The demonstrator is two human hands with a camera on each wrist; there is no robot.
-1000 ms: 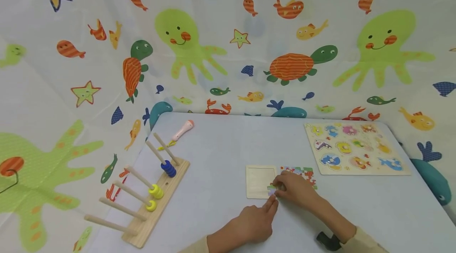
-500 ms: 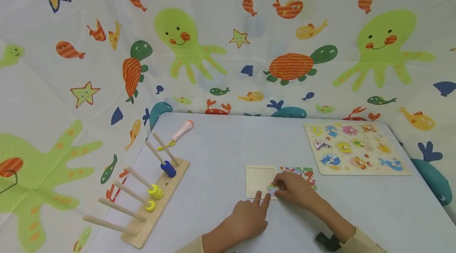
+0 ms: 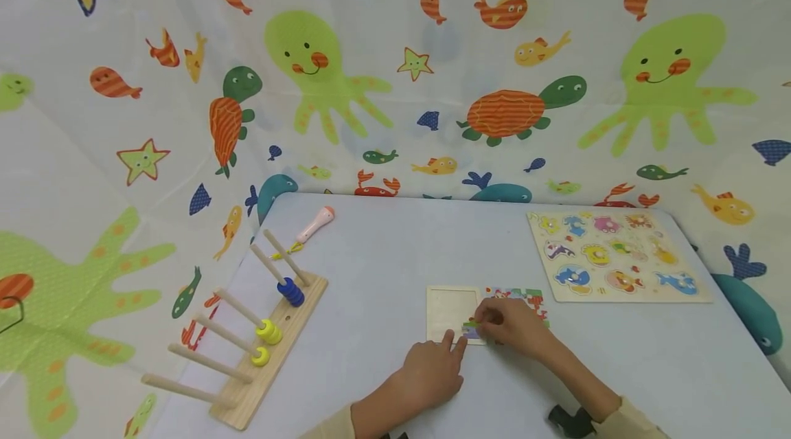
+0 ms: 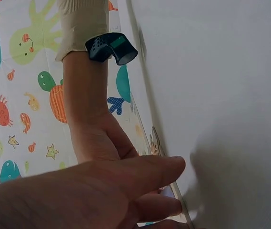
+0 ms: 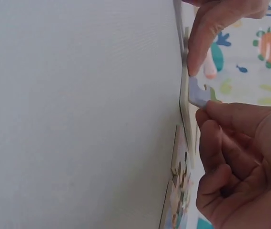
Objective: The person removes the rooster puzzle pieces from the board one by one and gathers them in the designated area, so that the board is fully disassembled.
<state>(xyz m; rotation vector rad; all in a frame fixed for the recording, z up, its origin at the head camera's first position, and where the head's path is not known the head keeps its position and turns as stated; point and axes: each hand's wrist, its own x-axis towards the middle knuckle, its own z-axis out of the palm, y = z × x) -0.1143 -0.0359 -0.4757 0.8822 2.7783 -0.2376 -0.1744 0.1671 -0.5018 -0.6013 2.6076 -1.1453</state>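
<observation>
In the head view, my right hand [image 3: 516, 325] pinches a small lilac and green jigsaw piece [image 3: 471, 331] at the lower right corner of a shallow wooden puzzle tray [image 3: 436, 315]. In the right wrist view, thumb and finger hold that jigsaw piece [image 5: 199, 93] tilted up by its edge. My left hand [image 3: 430, 374] lies just in front of the tray, two fingers stretched out to its lower rim. One left fingertip touches or nearly touches the piece. The left wrist view shows my left hand [image 4: 92, 191] across the front, with the right hand behind it.
Colourful jigsaw pieces [image 3: 536, 301] lie right of the tray, partly behind my right hand. A peg puzzle board [image 3: 624, 260] is at the back right. To the left stand a wooden stacking rack [image 3: 278, 343] with blue and yellow rings and a pink pen-like toy [image 3: 315, 224].
My left hand has moved a little left, its two fingers spreading from beside the right fingertips to the tray's lower rim. The right hand stays at the tray's corner with the jigsaw piece.
</observation>
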